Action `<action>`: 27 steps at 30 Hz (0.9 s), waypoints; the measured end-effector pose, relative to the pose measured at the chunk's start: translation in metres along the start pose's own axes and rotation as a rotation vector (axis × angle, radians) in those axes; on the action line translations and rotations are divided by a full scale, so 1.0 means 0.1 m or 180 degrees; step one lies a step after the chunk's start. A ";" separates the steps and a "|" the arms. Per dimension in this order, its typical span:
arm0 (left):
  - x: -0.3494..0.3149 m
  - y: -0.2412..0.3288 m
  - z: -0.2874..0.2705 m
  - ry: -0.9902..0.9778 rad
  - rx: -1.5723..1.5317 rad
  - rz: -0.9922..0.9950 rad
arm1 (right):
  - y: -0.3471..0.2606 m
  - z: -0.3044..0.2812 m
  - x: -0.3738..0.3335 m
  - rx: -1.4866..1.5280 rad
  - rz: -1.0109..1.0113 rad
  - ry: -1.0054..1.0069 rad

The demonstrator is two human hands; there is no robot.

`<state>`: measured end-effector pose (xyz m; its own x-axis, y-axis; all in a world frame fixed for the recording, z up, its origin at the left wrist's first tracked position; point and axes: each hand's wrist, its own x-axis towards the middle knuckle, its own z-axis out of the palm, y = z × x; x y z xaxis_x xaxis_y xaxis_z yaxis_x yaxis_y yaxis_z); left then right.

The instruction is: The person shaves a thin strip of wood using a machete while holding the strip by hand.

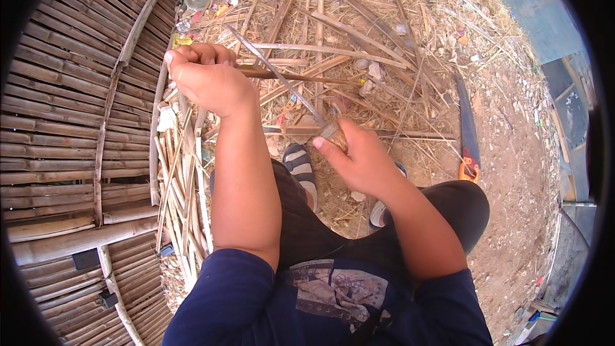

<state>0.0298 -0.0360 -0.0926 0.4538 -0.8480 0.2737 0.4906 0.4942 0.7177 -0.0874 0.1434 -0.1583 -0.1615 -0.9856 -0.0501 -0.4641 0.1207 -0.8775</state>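
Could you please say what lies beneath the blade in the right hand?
Straw and wooden strips show on the ground around the blade; what it and the right hand cover is hidden.

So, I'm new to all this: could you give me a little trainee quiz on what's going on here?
1. Which hand has the knife?

2. True or false: part of the saw is orange.

3. What is in the left hand?
a) the saw
b) a stick
c) nothing

Key:
1. The right hand
2. True
3. b
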 end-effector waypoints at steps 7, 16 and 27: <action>-0.12 0.20 0.14 -0.0241 0.0280 0.0226 | -0.08 -0.15 -0.13 0.0011 -0.0244 0.0099; -0.15 -0.03 0.09 -0.0200 0.0377 0.0004 | 0.01 -0.18 -0.05 0.0111 0.0311 0.0069; -0.08 -0.07 0.03 -0.0170 0.0284 0.0028 | 0.13 -0.13 -0.02 0.0069 0.0211 -0.0025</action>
<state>0.0205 -0.0334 -0.0974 0.4164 -0.8538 0.3123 0.4173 0.4847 0.7687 -0.1044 0.1482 -0.1633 -0.1844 -0.9764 -0.1121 -0.4336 0.1832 -0.8823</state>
